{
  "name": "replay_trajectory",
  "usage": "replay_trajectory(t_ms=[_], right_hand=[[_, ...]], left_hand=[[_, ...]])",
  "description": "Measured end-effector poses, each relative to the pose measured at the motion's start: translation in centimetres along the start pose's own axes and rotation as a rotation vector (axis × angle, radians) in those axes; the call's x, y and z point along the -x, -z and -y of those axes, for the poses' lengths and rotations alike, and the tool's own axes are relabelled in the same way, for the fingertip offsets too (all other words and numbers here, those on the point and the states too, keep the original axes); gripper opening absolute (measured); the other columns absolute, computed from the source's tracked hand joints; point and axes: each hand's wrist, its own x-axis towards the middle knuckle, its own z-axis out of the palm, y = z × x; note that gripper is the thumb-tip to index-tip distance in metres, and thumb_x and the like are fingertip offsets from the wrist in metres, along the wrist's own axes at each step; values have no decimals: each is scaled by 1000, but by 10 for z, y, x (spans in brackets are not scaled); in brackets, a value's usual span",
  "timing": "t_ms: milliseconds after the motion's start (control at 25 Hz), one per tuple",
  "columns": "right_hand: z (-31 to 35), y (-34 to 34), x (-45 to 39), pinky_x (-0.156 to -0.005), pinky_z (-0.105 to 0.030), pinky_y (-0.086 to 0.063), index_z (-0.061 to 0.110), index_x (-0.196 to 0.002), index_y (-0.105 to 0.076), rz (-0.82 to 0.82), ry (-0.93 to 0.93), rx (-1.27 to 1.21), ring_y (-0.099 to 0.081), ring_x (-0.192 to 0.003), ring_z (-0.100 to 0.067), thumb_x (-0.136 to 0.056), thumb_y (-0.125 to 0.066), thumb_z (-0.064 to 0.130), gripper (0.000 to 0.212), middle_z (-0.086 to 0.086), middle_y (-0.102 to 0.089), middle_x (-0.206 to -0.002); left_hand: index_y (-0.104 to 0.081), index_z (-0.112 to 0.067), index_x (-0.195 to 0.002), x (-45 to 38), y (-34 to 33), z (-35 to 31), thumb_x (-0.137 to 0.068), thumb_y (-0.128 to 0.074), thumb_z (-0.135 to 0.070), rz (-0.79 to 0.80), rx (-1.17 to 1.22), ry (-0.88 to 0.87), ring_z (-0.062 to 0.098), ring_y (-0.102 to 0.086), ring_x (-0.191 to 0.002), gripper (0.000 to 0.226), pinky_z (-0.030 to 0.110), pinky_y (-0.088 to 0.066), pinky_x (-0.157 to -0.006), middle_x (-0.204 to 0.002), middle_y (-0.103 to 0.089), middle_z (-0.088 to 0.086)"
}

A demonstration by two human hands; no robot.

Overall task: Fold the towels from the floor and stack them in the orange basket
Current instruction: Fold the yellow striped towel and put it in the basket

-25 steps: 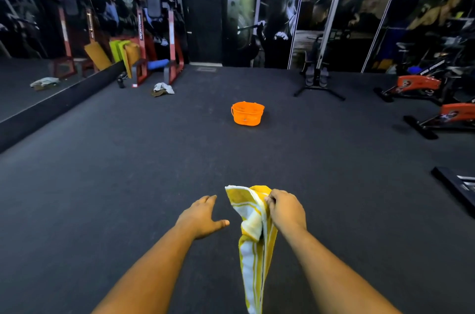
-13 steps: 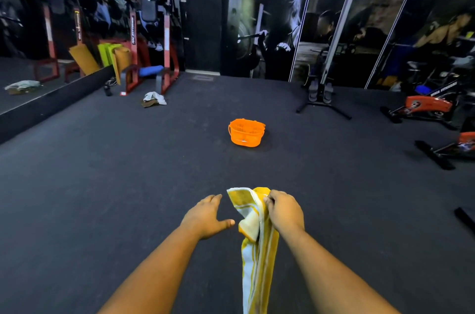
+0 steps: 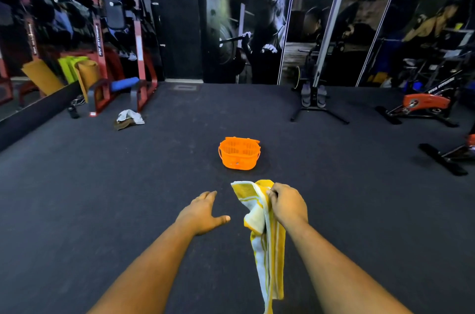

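**A:** Why is so much dark floor (image 3: pixel 77 198) left bare around everything?

**B:** I'd guess it gives room to shake out and fold. The gym machines, like the red rack (image 3: pixel 138 77) on the left and the exercise bike (image 3: pixel 424 105) on the right, stand along the edges, well apart from the middle.

**A:** And the orange basket (image 3: pixel 239 153)?

**B:** It stands upright on the floor out in the open, ahead of both hands, mouth up, so folded towels can probably go straight in. I can't make out anything in it.

**A:** Where is the towel being worked on?

**B:** The yellow striped towel (image 3: pixel 267 249) hangs off the floor from the right hand (image 3: pixel 288 205), which grips it bunched at its upper end. Held high like that, its own weight pulls it long and straight, which should make an edge easier to find.

**A:** The other hand?

**B:** The left hand (image 3: pixel 203 213) holds nothing, fingers spread and thumb out toward the towel, just beside it but not touching. It looks ready to catch a corner.

**A:** Any more to fold?

**B:** A crumpled pale towel (image 3: pixel 129 118) lies on the floor by the rack.
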Motion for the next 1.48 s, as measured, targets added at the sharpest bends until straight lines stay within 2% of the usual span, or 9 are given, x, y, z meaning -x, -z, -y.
replay_trajectory(t_ms=[240,400,560,840,1000,1120,1240,1360,1480], right_hand=[[-11,-56,-179,-59,-36,-44,25,-72,-48,35,58,-48,-56,-76,-17,-100,-56,38,32,7,-57,-78],[-4,-81,-278,-60,-32,-44,29,-75,-55,64,174,-189,-56,-76,-8,-100,-59,33,25,12,-56,-79],[10,-122,-393,-71,-28,-47,28,-82,-65,145,340,-366,-59,-82,-9,-96,-63,33,15,12,-60,-83],[7,-172,-544,-74,-18,-43,21,-84,-67,277,420,-297,-56,-85,-3,-98,-61,45,28,18,-57,-85],[7,-184,-606,-75,-17,-41,19,-84,-66,304,393,-277,-53,-85,-1,-99,-60,43,28,15,-58,-86],[-9,-199,-660,-75,-27,-48,29,-81,-64,446,292,-273,-57,-81,-4,-98,-64,42,21,15,-62,-81],[-14,-208,-728,-77,-42,-54,27,-85,-67,399,100,-445,-65,-79,-16,-94,-57,64,39,3,-71,-83],[8,-213,-791,-63,-27,-50,26,-83,-66,337,-37,-584,-65,-69,-5,-92,-53,71,47,7,-71,-78],[14,-224,-839,-52,-17,-39,22,-72,-59,451,-89,-653,-55,-52,2,-101,-61,41,35,13,-61,-57]], left_hand=[[-14,-22,-164,-166,35,6,-88,-59,-72,7,54,60,22,-26,-154,101,44,-39,-117,-170,-19,1],[-38,-15,-156,-267,64,9,-98,-52,-62,32,225,100,24,-44,-144,76,35,-41,-110,-161,-39,7],[-69,-14,-112,-409,96,11,-105,-44,-53,29,751,151,21,-69,-99,47,36,-54,-87,-112,-73,8],[-68,2,-114,-600,157,13,-103,-59,-16,97,1365,307,29,-78,-83,23,37,-62,-66,-102,-77,21],[-66,3,-102,-671,165,8,-98,-66,-8,161,1284,392,22,-71,-60,12,31,-57,-49,-80,-71,19],[-66,9,-112,-726,172,10,-97,-68,-8,127,1312,317,27,-73,-71,23,37,-62,-61,-91,-73,22],[-65,-2,-89,-768,177,6,-89,-79,-12,108,1174,128,22,-70,-70,17,36,-59,-67,-80,-73,12],[-57,-1,-79,-800,178,-2,-77,-90,-19,105,983,-4,18,-63,-64,38,33,-56,-61,-69,-61,8],[-64,-6,-83,-835,185,-11,-68,-88,-38,150,887,-96,18,-64,-72,43,35,-54,-66,-75,-66,6]])
